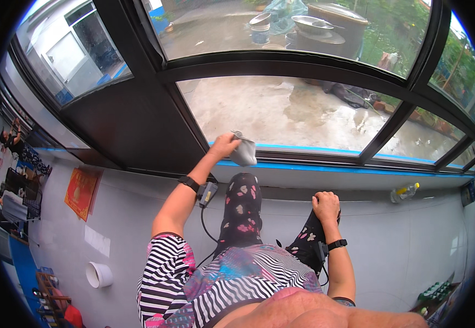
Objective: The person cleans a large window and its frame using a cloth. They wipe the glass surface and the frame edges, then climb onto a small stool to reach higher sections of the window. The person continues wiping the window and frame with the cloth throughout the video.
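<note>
My left hand (225, 145) is closed on a grey cloth (244, 151), which hangs down from the fingers in front of the lower corner of the window frame (303, 158). The arm is stretched forward, and a strip of glass frame runs just beyond the cloth. Resting on my right knee, my right hand (326, 206) holds no object; its fingers drape over the dark flowered trouser leg (308, 235), with the fingertips partly hidden. Each wrist wears a dark band, and small devices with cables sit next to the forearms.
Large window panes (286, 109) in dark frames stand ahead, above a low ledge (314, 177). A clear bottle with a yellow cap (405, 192) lies by the wall at right. A white bucket (99, 274) and a red mat (80, 193) are at left. Another person (16, 143) is far left.
</note>
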A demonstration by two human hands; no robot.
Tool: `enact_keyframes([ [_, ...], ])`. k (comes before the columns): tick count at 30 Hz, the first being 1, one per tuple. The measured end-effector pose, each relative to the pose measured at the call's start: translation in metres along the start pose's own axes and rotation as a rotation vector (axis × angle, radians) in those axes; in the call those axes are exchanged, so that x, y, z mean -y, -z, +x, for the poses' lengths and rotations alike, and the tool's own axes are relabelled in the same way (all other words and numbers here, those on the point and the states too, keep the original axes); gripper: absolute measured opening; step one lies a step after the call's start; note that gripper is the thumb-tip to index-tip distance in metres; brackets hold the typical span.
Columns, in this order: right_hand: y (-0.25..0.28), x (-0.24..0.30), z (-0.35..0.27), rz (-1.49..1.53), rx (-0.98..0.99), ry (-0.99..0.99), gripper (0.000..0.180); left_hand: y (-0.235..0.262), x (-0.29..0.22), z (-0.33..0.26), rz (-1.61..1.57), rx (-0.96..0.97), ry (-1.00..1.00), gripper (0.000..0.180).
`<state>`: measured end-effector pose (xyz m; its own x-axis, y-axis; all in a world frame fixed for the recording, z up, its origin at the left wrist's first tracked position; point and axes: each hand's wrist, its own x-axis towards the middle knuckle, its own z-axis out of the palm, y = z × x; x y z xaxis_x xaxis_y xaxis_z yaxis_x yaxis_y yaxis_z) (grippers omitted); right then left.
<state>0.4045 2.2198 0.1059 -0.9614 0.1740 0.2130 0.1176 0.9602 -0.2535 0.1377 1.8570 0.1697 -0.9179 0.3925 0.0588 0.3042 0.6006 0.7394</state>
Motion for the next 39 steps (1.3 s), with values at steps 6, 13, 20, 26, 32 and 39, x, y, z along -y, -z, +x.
enact_keyframes([
  [6,-0.020,0.016,0.028,0.023,0.018,0.129,0.021,-0.049,-0.020,-0.020,0.036,0.195,-0.051,0.040],
  [13,-0.014,0.062,0.051,0.602,0.148,0.136,0.025,-0.089,-0.013,-0.061,-0.248,0.349,0.081,0.044],
  [20,-0.059,0.121,0.030,1.374,0.444,-0.014,0.057,-0.074,-0.060,-0.086,-0.639,0.613,0.350,0.046],
  [26,-0.079,0.115,0.017,1.992,0.662,-0.483,0.039,-0.071,-0.038,-0.103,-0.623,0.633,0.312,0.046],
  [32,-0.069,0.045,0.042,2.139,0.286,-0.643,0.041,-0.030,0.030,-0.143,0.466,0.124,-0.224,0.037],
  [39,0.052,-0.155,0.165,1.961,-0.788,-0.326,0.031,-0.029,0.049,-0.205,0.599,-0.261,-0.149,0.031],
])
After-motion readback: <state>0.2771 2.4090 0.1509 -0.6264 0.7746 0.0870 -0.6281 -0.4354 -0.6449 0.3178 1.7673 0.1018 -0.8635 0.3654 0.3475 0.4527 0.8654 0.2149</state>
